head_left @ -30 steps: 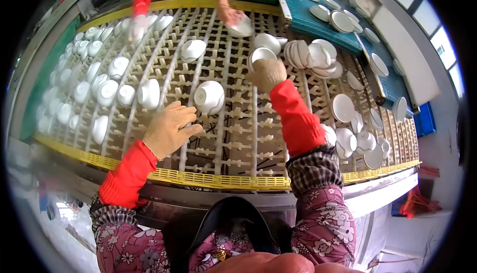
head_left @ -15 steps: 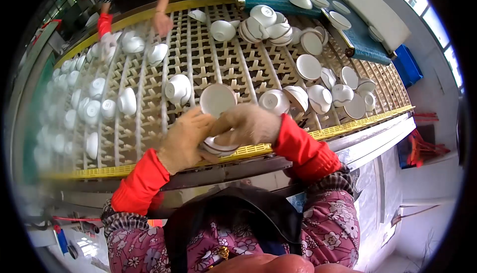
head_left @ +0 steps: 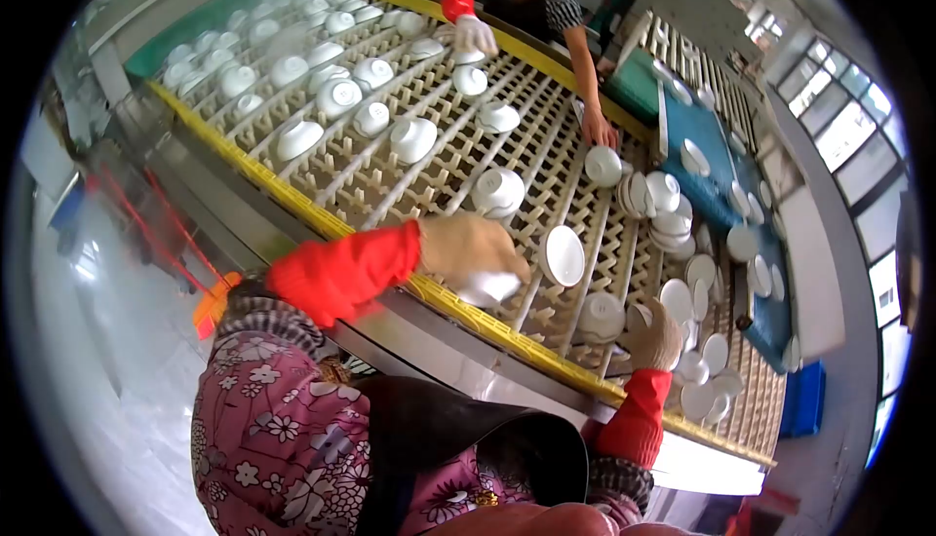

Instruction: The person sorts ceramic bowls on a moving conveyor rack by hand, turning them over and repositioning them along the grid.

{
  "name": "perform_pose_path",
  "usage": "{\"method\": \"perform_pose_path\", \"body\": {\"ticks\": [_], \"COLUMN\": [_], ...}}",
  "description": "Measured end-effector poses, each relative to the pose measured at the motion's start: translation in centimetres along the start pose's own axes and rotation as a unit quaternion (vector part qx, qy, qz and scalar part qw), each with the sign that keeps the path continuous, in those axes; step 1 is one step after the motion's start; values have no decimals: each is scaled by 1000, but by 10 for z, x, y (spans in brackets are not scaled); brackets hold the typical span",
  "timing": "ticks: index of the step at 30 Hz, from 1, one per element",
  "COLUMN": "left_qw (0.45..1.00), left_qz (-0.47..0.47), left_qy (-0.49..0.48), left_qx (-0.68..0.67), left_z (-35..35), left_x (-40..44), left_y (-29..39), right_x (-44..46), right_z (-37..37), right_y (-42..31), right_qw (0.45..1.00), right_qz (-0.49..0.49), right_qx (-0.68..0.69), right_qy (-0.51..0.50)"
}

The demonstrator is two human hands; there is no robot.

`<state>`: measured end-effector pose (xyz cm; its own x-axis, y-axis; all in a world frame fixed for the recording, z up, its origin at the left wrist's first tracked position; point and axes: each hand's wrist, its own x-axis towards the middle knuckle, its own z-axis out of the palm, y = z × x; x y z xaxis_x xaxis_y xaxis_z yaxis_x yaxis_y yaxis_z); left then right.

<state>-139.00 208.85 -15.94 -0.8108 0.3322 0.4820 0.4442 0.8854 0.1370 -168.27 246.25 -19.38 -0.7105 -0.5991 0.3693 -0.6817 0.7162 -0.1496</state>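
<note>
My left hand (head_left: 470, 247), in a tan glove, is closed on a white bowl (head_left: 487, 288) just above the conveyor's near edge; the bowl is smeared by motion. My right hand (head_left: 653, 337), gloved the same way, has its fingers at a white bowl (head_left: 638, 318) on the right part of the slatted belt. Its fingers look bent round that bowl's rim, partly hidden by the glove. Between the hands are an upturned bowl (head_left: 601, 317) and a tilted bowl (head_left: 563, 255). Beyond my left hand sits another upturned bowl (head_left: 498, 191).
Yellow edging (head_left: 468, 314) borders the pegged conveyor (head_left: 429, 180). Across it a co-worker's gloved hand (head_left: 474, 35) and bare hand (head_left: 599, 131) are among bowls. Stacked bowls (head_left: 668, 219) stand right of centre, beside a blue-green belt (head_left: 697, 185) carrying more bowls. A blue bin (head_left: 803, 400) is at right.
My hands have parted from around one bowl: the left moved left with a bowl, the right moved to bowls on the right. The view has turned and shifted. The co-worker's bare hand now touches a bowl.
</note>
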Motion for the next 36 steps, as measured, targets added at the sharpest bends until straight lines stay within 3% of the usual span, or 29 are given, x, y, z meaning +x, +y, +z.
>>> {"method": "perform_pose_path", "body": {"ticks": [1,3,4,5,7,10,13,15,17,19,20,22,25,26,28,29,31,33,35,36], "left_qw": [999,979,902,747,765,736,769,791,808,796,795,806,813,792,804,809,799,811,811,804], "left_qz": [-16,-172,-427,-643,-617,-645,-564,-529,-507,-534,-542,-522,-533,-574,-566,-563,-571,-534,-534,-552], "left_qy": [43,25,62,91,17,-42,-85,-57,-12,37,57,112,32,-24,-31,-34,-64,-98,-118,-122], "left_qx": [21,109,-16,-141,184,200,289,302,301,281,269,256,234,206,180,165,179,219,208,184], "left_z": [-21,-58,-78,-93,-100,-75,-55,-49,-50,-48,-47,-32,-29,-38,-30,-28,-22,-16,-9,-12], "left_x": [-17,-62,-78,-92,-127,-142,-124,-125,-129,-126,-125,-130,-113,-94,-86,-79,-71,-66,-62,-61], "left_y": [-13,-44,-50,-54,-62,-73,-63,-61,-58,-60,-62,-67,-84,-85,-116,-122,-131,-139,-142,-143], "right_x": [3,4,3,6,21,58,95,90,85,74,69,56,44,41,36,38,45,64,95,112], "right_z": [-5,-11,-21,-32,-53,-64,-62,-59,-20,1,23,39,61,55,29,21,14,9,-5,-10], "right_y": [2,-1,-24,-46,-90,-156,-235,-286,-297,-266,-245,-205,-140,-136,-140,-144,-152,-161,-184,-202], "right_qw": [998,984,970,966,954,906,841,881,871,912,918,947,946,950,949,923,800,802,878,884], "right_qz": [15,49,22,-6,-58,-239,-381,-420,-474,-407,-387,-314,-269,-226,-136,-47,130,30,-227,-311], "right_qx": [36,110,159,190,251,237,238,111,46,37,78,66,149,155,163,295,534,572,420,341], "right_qy": [48,133,184,174,154,258,303,186,118,-40,20,-22,-105,-150,-233,-242,-239,-169,0,79]}}
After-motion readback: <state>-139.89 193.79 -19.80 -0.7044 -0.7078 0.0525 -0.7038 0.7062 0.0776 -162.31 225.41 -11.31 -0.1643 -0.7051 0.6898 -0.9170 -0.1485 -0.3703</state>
